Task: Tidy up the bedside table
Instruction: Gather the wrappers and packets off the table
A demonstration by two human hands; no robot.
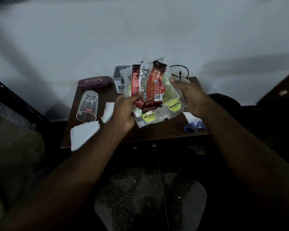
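Observation:
Above the dark wooden bedside table (157,132) I hold a bunch of empty snack wrappers (150,87): red-and-brown foil ones in front of clear plastic ones with yellow round labels. My left hand (123,110) grips the bunch from the lower left, thumb on the red wrapper. My right hand (188,97) pinches the clear wrapper's right edge. A clear drinking glass (87,107) lies on its side at the table's left. Two crumpled white tissues (83,134) (108,111) lie near it.
A maroon spectacle case (94,82) rests at the back left beside a small white box (119,79). A black cable (179,72) and a second glass sit at the back right. Blue sunglasses (194,127) lie at the right front edge. A white wall stands behind.

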